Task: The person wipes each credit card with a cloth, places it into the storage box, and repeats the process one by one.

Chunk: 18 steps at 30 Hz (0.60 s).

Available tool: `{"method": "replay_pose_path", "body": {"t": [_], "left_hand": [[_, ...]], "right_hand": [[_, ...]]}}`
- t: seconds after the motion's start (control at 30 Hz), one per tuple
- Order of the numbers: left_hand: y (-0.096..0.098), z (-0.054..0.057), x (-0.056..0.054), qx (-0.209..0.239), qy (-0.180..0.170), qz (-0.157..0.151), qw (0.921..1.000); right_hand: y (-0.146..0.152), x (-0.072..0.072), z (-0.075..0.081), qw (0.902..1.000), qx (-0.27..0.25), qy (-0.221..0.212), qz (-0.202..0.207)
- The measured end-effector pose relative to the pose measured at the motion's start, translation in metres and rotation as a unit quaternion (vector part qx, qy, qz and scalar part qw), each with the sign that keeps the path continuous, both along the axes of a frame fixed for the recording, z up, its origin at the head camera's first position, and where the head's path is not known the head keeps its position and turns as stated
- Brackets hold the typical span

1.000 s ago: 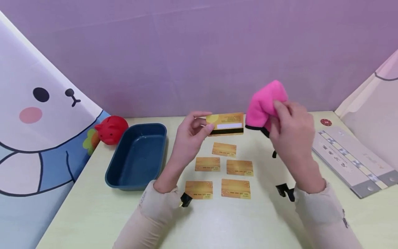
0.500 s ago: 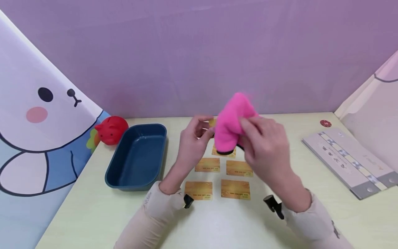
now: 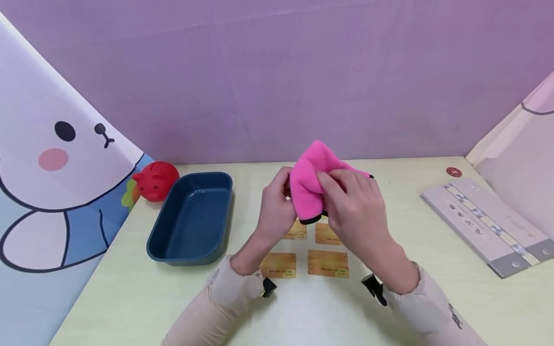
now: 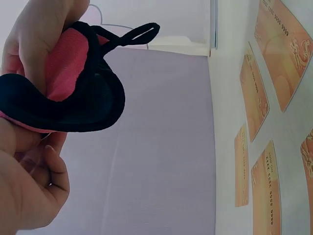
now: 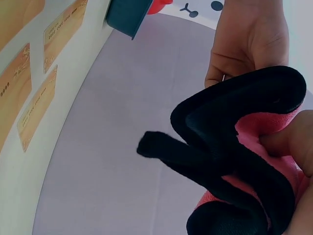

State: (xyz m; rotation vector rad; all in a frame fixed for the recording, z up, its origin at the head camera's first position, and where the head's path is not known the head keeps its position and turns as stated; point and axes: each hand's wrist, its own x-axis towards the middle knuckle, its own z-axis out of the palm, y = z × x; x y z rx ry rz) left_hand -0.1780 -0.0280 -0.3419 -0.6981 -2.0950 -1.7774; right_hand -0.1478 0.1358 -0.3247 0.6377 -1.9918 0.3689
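Note:
My right hand (image 3: 357,206) pinches a pink cloth (image 3: 309,185) with black edging, thumb and fingers gathered into its folds. Close beside it, my left hand (image 3: 277,211) has curled fingers behind the cloth's left side. The gold bank card seen in that hand earlier is hidden by the cloth now. In the left wrist view, the cloth's black edging (image 4: 110,98) and a loop (image 4: 142,34) hang between both hands. From the right wrist, the dark border (image 5: 210,122) covers much of the left fingers. Several gold cards (image 3: 328,263) lie flat on the table below, partly covered by the hands.
A deep blue tray (image 3: 153,247) stands left on the table, with a red piggy bank (image 3: 157,181) behind its left corner. At the right lie a grey booklet (image 3: 484,223) and a red chip (image 3: 453,171). A purple cloth wall (image 3: 268,86) closes the back.
My right hand has carried the pink cloth leftward and down to my left hand, over the card. The card has gone out of sight behind it. My left hand has shifted slightly right and lower.

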Motion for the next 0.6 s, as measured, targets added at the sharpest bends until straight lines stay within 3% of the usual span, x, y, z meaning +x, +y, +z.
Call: {"method": "replay_pose_path", "body": {"t": [0.33, 0.47, 0.6], "left_hand": [[-0.001, 0.003, -0.002, 0.0, 0.017, -0.014, 0.9997], [-0.001, 0.004, -0.003, 0.004, 0.016, -0.031, 0.9994], [-0.004, 0.005, -0.004, -0.006, 0.018, -0.029, 0.9994]], "right_hand": [[0.011, -0.004, 0.004, 0.999, 0.002, -0.036, -0.027], [0.017, -0.006, 0.006, 0.9982, -0.018, -0.051, -0.026], [0.024, -0.009, 0.008, 0.9971, -0.045, -0.055, -0.028]]}}
